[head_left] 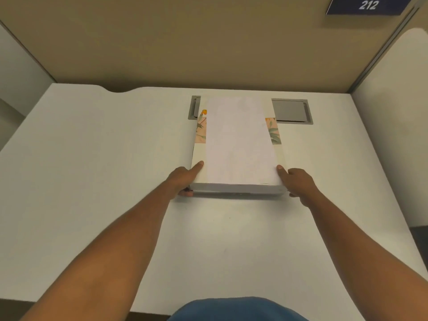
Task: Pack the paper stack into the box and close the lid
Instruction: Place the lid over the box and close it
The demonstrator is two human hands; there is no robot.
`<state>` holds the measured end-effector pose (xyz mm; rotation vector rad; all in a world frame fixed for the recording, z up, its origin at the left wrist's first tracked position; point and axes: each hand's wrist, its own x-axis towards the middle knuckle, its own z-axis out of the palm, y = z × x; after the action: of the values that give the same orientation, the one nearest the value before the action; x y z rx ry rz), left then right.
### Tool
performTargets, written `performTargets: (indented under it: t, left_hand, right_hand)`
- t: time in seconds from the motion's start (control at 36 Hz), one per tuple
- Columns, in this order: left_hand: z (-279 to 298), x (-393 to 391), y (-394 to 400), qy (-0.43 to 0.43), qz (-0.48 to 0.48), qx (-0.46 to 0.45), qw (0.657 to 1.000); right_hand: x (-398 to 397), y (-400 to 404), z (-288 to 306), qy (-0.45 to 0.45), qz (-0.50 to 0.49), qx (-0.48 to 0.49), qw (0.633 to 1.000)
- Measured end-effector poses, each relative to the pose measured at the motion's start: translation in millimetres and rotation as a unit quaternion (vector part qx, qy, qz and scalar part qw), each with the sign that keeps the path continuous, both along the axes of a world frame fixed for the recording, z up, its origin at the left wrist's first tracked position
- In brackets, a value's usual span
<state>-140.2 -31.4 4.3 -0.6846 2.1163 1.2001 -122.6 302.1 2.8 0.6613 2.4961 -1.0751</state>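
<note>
Gripping the thick white paper stack (239, 144) in the frame's middle, left hand (183, 179) and right hand (298, 181) clamping its near corners. Probably heavy, loose sheets sliding; holding both sides.

Office cubicle workstation. White laminate desk (92, 170) enclosed by tan fabric partition panels (185, 42); two grey cable-access hatches (290, 111) set into the desktop near its far edge; dark blue number plate (367, 5) reading 212 mounted at the upper right.
</note>
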Motion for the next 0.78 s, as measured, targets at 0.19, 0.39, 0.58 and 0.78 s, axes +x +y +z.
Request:
performTargets:
  t: [0.19, 0.39, 0.58, 0.78]
  left_hand:
    - [-14, 24, 3, 0.034, -0.001, -0.006, 0.999]
    - [-23, 33, 10, 0.095, -0.055, -0.133, 0.985]
    - [-24, 35, 17, 0.142, -0.083, -0.185, 0.969]
    - [-12, 37, 16, 0.115, -0.169, -0.201, 0.958]
  right_hand:
    - [14, -6, -13, 0.029, -0.019, -0.016, 0.999]
    - [27, -11, -29, 0.021, -0.018, 0.042, 0.999]
    - [25, -11, -28, 0.032, -0.012, 0.081, 0.996]
    - [26, -5, -16, -0.014, 0.032, 0.108, 0.994]
